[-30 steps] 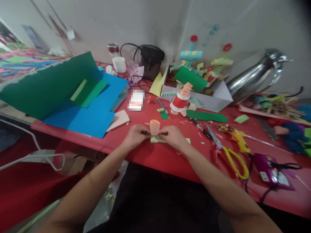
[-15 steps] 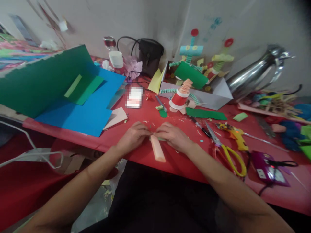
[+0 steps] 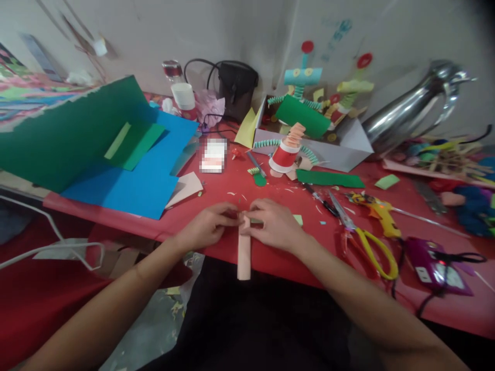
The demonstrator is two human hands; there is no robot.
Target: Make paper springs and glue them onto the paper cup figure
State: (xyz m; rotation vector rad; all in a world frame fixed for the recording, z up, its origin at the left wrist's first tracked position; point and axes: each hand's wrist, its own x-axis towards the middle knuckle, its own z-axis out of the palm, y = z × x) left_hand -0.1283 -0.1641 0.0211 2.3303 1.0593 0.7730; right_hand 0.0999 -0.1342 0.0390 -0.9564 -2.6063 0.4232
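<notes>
Left hand and right hand are pinching a peach strip.
At lower centre, its folded far end is sitting between their fingertips; scissors are lying lower right, and a cup is resting just above centre.

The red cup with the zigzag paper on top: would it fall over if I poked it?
The red cup may slide rather than tip, since its wider end is down. It's probably light, as it looks like a paper cup. The zigzag paper would likely wobble or squash, being pleated.
</notes>
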